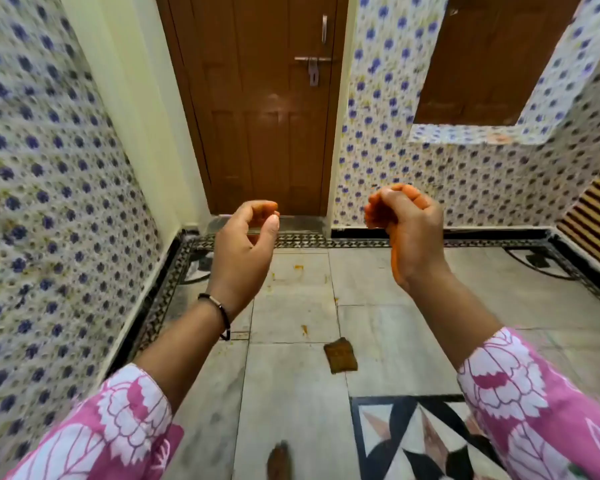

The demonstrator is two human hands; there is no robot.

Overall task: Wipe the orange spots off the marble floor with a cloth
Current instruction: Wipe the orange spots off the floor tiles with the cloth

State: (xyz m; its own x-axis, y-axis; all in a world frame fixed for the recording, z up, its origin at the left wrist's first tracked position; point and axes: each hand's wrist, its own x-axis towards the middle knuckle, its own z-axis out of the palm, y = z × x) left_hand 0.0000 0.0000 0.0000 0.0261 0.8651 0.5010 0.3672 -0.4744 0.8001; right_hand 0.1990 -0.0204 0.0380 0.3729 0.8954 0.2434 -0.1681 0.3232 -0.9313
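Observation:
Both my hands are raised in front of me, high above the marble floor [291, 393]. The fingers of my left hand [246, 244] are curled toward the thumb, orange-stained at the tips, with nothing visible in them. My right hand [400, 230] is curled into a loose fist, its fingers and edge smeared orange, and also holds nothing I can see. A small brown-orange cloth [340, 356] lies flat on the floor below and between my hands, untouched. Orange spots [298, 267] mark the tiles beyond it, with another orange spot [304, 329] just behind the cloth.
A closed brown door [271, 109] stands straight ahead. Patterned tiled walls [49, 202] close in on the left and right. A black patterned border [361, 242] edges the floor, and a dark inlay [413, 441] lies at lower right. My foot [279, 459] shows at the bottom.

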